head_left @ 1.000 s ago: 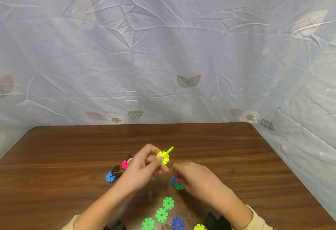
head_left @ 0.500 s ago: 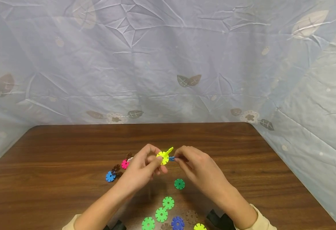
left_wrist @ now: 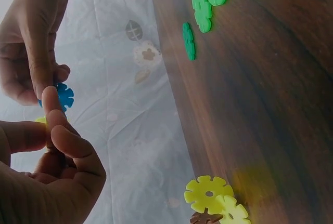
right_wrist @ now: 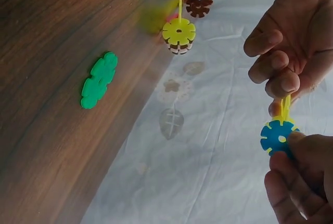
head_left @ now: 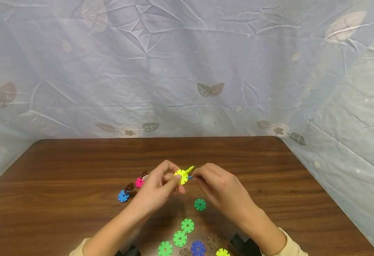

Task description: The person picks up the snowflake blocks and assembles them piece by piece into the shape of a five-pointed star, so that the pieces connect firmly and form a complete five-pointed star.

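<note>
Between thumb and fingers, my left hand [head_left: 156, 188] pinches a yellow notched disc [head_left: 182, 176], with a second yellow disc [head_left: 190, 169] slotted in at an angle. My right hand [head_left: 226, 185] pinches a blue notched disc [right_wrist: 273, 136] at the yellow disc's right edge. In the head view the blue one shows only as a thin edge. Both hands are raised above the table. In the right wrist view the blue disc meets the yellow piece; whether their notches are locked, I cannot tell. Fingers hide most of the yellow pieces in the left wrist view.
A dark green disc [head_left: 200, 204] lies below the hands on the brown table [head_left: 78, 160]. Nearer the front edge are light green discs [head_left: 180, 239], a dark blue disc [head_left: 198, 248] and brown ones. Joined pieces, including a pink disc [head_left: 139, 182], lie behind the left forearm.
My right hand has lifted the blue disc from beside the dark green one and brought it up to the yellow piece. The left hand has stayed nearly in place.
</note>
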`<state>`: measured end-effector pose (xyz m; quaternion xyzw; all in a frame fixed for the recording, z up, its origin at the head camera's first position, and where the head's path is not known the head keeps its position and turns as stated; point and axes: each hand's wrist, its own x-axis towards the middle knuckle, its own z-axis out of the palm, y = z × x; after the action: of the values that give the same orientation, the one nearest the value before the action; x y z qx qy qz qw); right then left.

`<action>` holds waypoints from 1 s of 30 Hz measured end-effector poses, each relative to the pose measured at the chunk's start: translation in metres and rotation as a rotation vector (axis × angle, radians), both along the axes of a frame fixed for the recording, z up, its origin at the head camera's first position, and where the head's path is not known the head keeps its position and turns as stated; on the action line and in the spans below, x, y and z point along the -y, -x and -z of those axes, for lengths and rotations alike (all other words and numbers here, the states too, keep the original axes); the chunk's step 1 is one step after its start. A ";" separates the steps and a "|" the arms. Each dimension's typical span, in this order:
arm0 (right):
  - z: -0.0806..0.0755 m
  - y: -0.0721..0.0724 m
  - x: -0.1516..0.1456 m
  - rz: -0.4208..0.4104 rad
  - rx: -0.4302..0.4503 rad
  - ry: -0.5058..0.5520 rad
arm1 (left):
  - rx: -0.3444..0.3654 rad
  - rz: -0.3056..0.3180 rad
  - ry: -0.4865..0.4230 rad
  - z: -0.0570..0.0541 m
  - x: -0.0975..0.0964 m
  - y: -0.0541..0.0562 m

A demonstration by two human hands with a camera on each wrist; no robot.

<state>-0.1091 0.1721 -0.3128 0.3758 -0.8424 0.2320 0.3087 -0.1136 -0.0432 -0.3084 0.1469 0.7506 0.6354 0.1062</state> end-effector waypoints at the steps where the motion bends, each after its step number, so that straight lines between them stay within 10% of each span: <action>1: 0.000 0.000 0.000 -0.011 -0.014 -0.002 | 0.000 0.003 -0.002 0.000 0.000 0.000; 30: -0.011 -0.007 -0.001 -0.143 0.011 0.049 | 0.128 0.118 -0.112 -0.002 -0.001 -0.004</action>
<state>-0.1018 0.1727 -0.3021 0.4262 -0.8092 0.2761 0.2956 -0.1092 -0.0425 -0.3065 0.1559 0.6956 0.6771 0.1826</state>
